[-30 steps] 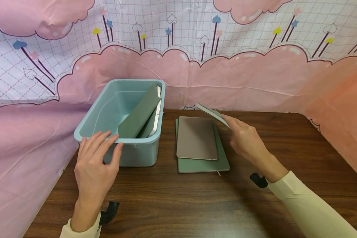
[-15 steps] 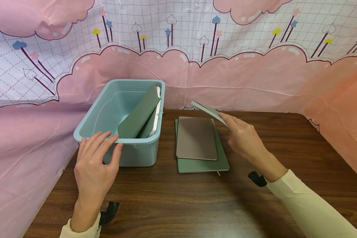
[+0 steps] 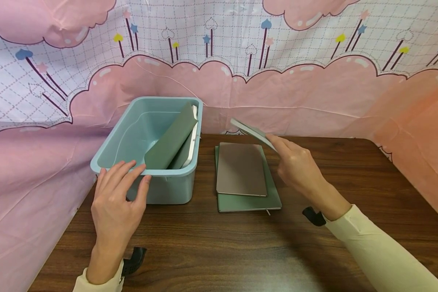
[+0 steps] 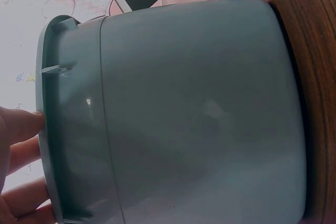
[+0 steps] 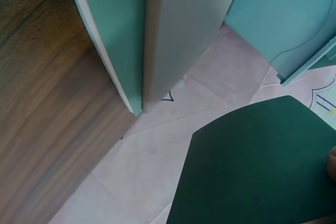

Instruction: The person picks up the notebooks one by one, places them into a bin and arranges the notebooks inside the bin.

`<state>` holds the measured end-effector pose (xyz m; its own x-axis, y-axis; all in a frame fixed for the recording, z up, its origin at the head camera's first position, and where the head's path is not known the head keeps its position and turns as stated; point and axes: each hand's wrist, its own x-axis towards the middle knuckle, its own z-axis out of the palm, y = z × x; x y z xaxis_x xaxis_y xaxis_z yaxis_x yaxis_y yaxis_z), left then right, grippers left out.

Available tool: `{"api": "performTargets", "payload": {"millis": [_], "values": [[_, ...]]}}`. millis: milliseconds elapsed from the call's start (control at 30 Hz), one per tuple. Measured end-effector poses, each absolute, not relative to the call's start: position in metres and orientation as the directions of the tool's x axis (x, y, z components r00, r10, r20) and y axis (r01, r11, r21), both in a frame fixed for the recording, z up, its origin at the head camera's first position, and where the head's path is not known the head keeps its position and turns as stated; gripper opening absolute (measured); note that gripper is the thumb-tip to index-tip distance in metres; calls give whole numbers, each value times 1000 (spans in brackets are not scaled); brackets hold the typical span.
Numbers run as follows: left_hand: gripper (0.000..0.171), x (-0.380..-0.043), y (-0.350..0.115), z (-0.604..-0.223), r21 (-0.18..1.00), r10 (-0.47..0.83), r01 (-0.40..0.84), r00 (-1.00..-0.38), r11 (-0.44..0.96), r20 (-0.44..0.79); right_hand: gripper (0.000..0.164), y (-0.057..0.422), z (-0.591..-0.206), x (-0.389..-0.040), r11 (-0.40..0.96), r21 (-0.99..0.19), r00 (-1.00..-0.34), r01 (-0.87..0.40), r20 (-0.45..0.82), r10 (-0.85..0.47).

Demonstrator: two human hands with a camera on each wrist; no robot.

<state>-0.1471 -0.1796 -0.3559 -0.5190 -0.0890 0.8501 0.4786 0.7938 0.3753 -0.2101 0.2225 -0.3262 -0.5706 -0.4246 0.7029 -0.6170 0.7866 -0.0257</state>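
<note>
My right hand pinches a thin green notebook by its near end, the pale page edge showing, tilted in the air behind the stack. In the right wrist view its dark green cover fills the lower right, with a fingertip at the edge. My left hand rests its loosely spread fingers on the near rim of a light blue bin, thumb held apart. Inside, a dark green notebook leans over a white-paged book against the right wall.
A taupe notebook lies on a larger green notebook with a ribbon end, right of the bin on the wooden table. A pink cloud-print cloth hangs behind and along both sides.
My right hand has moved a little left and up with the green notebook, carrying it toward the bin. The left hand, the bin and the stacked notebooks have stayed in place.
</note>
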Motion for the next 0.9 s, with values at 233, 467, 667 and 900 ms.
{"api": "performTargets", "payload": {"millis": [233,467,667,900], "values": [[24,-148,-180,-356,373,-87,482,-516,792,852,65,218,-320,-212,777,-7,-538,-630,725,-430],[24,-147,-180,-357,374,-86,485,-516,791,852,70,215,-316,-213,757,-4,-516,-653,735,-441],[24,-148,-180,-357,372,-85,485,-515,791,853,71,214,-312,-213,754,16,-503,-657,736,-454],[24,-148,-180,-356,373,-85,485,-516,791,852,70,211,-308,-212,755,12,-514,-656,725,-458]]}}
